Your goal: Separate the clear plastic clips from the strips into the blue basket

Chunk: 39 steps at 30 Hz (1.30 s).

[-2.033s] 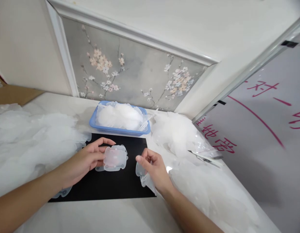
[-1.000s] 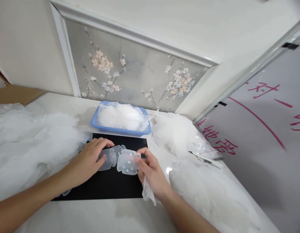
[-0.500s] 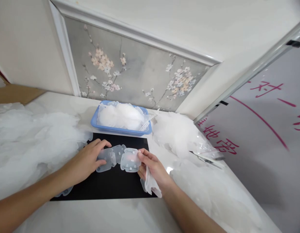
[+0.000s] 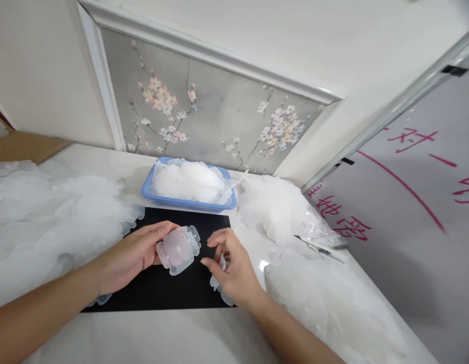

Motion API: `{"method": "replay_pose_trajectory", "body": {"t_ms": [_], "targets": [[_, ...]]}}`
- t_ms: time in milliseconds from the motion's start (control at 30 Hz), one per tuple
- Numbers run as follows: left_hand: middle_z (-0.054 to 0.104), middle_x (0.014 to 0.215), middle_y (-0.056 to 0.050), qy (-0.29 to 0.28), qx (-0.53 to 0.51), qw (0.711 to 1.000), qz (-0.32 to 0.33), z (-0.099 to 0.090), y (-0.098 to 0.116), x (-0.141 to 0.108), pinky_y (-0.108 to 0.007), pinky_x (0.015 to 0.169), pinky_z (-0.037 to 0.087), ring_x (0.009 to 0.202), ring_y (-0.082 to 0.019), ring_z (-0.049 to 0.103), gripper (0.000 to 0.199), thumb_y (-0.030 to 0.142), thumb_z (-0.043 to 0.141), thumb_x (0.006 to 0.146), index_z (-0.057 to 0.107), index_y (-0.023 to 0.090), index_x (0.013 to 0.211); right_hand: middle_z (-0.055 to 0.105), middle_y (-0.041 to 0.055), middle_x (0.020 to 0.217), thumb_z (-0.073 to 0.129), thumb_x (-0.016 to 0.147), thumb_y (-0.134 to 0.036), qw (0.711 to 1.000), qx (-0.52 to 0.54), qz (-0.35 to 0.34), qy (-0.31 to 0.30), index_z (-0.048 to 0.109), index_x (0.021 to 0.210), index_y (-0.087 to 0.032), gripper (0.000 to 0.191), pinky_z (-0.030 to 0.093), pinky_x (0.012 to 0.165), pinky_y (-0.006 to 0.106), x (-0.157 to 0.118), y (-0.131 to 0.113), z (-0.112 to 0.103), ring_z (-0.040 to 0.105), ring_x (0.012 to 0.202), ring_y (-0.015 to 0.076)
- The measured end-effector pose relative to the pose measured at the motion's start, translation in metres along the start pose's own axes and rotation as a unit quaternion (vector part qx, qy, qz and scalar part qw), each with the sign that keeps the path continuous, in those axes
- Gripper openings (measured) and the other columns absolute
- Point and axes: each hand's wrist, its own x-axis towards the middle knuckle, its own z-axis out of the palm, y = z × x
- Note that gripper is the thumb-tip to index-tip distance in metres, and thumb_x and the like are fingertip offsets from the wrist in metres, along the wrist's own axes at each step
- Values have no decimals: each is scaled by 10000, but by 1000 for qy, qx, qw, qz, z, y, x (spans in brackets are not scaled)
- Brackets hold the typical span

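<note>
My left hand (image 4: 143, 247) is closed on the edge of some frosted, translucent plastic pieces (image 4: 176, 253) with notched, wavy outlines. They overlap in a small stack, tilted above a black mat (image 4: 158, 293). Just to the right, my right hand (image 4: 230, 263) has its thumb and index finger curved and apart, with nothing between the tips. Crumpled translucent plastic (image 4: 216, 284) shows under and behind that hand; whether its other fingers touch it is hidden. Another translucent piece (image 4: 101, 299) sticks out at the mat's lower left, beneath my left forearm.
A blue basket (image 4: 188, 205) full of frosted pieces stands behind the mat. Large heaps of similar pieces lie at left (image 4: 59, 217) and right (image 4: 329, 298), with another pile (image 4: 275, 207) beside the basket. Tweezers-like metal tool (image 4: 320, 247) lies near the whiteboard (image 4: 416, 202).
The separate pieces over the mat are now together in my left hand. My right hand has let go of its piece and opened its fingers; the white plastic hanging below it has shifted left.
</note>
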Motion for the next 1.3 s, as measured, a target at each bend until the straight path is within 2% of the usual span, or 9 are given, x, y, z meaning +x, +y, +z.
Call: {"method": "replay_pose_trajectory", "body": {"t_ms": [200,333,467,533,667,800,933,1067,1300], "targets": [[719,1041,-66,-46,-15,999,-4,-1,0,0,-401,913,515,992,-246,649,458,601,515,914,689,205,1066,507,108,1394,648,859,-176,987,-96,-121,-49,561,1241,-307,412,507,544,298,-5,5,6,546,569,101],[725,1127,-72,-57,5,998,8,0,-2,2,-413,973,504,1065,-264,648,455,585,515,917,706,215,1102,608,87,1340,559,909,-161,969,-139,-198,-58,621,995,-254,141,454,511,263,-6,1,9,555,582,103],[733,1094,-78,-2,152,987,56,-6,-7,9,-418,977,501,1079,-283,649,410,537,531,901,725,220,1075,745,22,917,532,913,-223,998,-16,-38,-41,504,868,-241,56,387,480,237,-7,-5,10,487,503,105],[710,1109,-78,49,281,951,122,-13,-12,16,-445,994,489,1078,-285,643,359,476,548,884,708,225,1086,685,-16,727,555,915,-325,994,69,85,-2,491,881,-237,114,358,466,220,-4,-7,8,468,493,108],[606,1305,-95,119,493,828,239,-31,-24,32,-512,1107,391,1251,-301,538,400,458,516,898,630,231,1207,596,-43,661,699,799,-472,944,223,240,37,594,974,-202,338,359,497,198,6,-8,3,478,539,98],[577,1384,-110,105,540,796,254,-36,-30,41,-506,1129,373,1313,-305,501,452,434,518,906,568,217,1301,584,-53,626,817,663,-492,891,341,300,8,644,1017,-186,498,331,468,201,12,-4,0,443,481,79],[680,1185,-52,69,501,816,281,-28,-28,41,-418,1002,489,1095,-242,639,367,293,535,883,588,254,1244,542,-76,550,845,641,-470,871,375,318,-10,648,1054,-189,537,312,436,198,13,-5,-1,415,431,72],[664,913,-26,104,442,849,272,-22,-25,38,-404,868,537,876,-226,663,299,234,551,814,663,228,1090,545,-68,554,850,637,-473,883,354,308,-8,642,1018,-196,515,314,440,202,13,-5,-1,435,446,86],[710,1066,-37,13,122,990,65,-11,-22,22,-389,942,548,986,-240,695,260,327,677,802,717,223,1037,335,-66,537,692,784,-598,973,151,161,67,355,573,-221,547,256,480,242,11,1,-8,293,495,96]]}}
